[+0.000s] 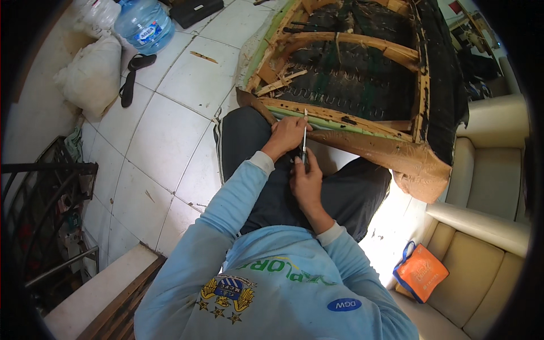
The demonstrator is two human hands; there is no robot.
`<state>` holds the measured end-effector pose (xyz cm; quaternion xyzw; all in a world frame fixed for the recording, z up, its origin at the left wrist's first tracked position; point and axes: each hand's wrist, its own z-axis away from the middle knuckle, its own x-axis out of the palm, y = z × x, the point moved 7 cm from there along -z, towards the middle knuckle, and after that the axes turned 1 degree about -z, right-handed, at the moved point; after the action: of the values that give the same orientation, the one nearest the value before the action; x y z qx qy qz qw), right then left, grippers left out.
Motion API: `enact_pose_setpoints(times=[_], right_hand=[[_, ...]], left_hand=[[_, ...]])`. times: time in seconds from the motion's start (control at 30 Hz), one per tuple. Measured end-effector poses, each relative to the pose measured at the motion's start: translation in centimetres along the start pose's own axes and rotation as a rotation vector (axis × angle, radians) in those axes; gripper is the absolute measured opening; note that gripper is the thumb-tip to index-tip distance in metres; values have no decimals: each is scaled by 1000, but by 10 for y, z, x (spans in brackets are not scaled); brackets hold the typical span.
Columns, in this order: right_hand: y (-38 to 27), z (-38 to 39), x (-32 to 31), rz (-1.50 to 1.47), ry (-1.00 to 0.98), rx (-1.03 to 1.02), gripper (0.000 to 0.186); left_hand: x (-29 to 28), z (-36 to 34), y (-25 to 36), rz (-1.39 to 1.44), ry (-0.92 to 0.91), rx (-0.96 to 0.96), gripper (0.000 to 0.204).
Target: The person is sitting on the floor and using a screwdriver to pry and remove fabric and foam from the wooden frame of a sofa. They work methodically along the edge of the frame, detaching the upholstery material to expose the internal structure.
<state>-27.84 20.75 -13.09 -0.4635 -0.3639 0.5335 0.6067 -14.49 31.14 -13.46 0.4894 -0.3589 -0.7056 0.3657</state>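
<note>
A wooden furniture frame (362,38) with exposed zigzag springs (345,76) lies tilted in front of my knees. Brown covering material (374,144) hangs loose along its near edge, beside a strip of green lining (340,124). My right hand (307,182) is closed round the dark handle of a screwdriver (305,136), whose bright shaft points up to the near wooden rail. Just left of the shaft, my left hand (288,135) is at the covering's edge with its fingers curled. What those fingers pinch is hidden.
Broken wood splinters (280,83) lie inside the frame. A wood piece (204,57) and black sandals (129,85) lie on the white tiles. A water jug (144,25) and white sack (93,73) stand left. Right is a beige sofa (473,272) with an orange bag (422,273).
</note>
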Motion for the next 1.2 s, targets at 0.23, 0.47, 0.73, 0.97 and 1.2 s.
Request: enact_pose_setpoints(times=[0.23, 0.47, 0.73, 0.97, 1.2], right_hand=[[-20, 11, -6, -712, -400, 438, 39], [-23, 0, -36, 1049, 71, -294, 48], [-23, -26, -65, 1313, 269, -802, 61], [-68, 15, -79, 1059, -22, -784, 62], [-49, 27, -93, 442, 98, -336, 36]], left_hand=[[6, 6, 12, 202, -152, -163, 55], [13, -8, -12, 98, -87, -47, 56], [11, -1, -10, 328, -24, -1, 48], [-46, 8, -16, 784, 162, -37, 36], [-72, 19, 5, -173, 825, 376, 54]])
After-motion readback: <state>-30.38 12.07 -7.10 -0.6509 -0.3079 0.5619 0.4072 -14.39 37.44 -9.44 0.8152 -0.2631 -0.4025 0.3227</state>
